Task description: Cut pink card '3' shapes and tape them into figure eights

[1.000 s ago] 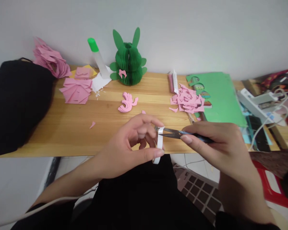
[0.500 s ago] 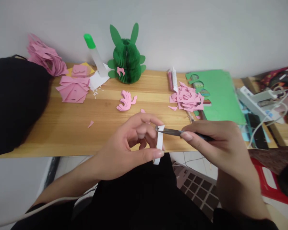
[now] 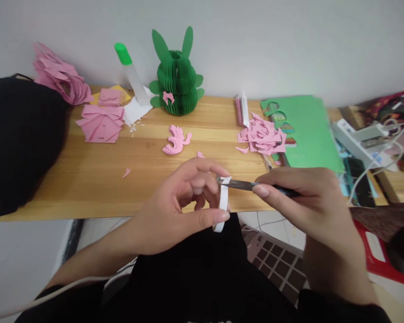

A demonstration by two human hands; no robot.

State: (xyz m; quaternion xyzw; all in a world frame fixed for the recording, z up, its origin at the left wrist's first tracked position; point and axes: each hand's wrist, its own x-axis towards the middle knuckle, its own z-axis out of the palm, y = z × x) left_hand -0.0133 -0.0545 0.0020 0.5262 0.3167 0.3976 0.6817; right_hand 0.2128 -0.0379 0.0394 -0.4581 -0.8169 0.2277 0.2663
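Observation:
A narrow roll of white tape (image 3: 224, 199) stands on edge in my left hand (image 3: 185, 202). The thumb presses its near side and the curled fingers support it from behind and inside. My right hand (image 3: 309, 211) pinches a slim pointed metal tool with a black handle (image 3: 240, 185) between thumb and index finger. Its exact kind is partly hidden by the hand. The tool's tip reaches left across the top of the roll, touching a small raised white flap there. Beyond my left hand lies a stack of pink paper cutouts (image 3: 175, 141).
A green honeycomb-paper rabbit figure (image 3: 177, 83) stands by the wall, beside a green-capped glue bottle (image 3: 131, 72). Pink scraps (image 3: 263, 137) and a green sheet (image 3: 305, 130) lie at right, near a white power strip (image 3: 360, 143). A black bag-like object (image 3: 23, 143) occupies the left.
The view has shifted very slightly, moving the table items a little up and left. Both hands, the tape roll and the tool hold nearly the same pose.

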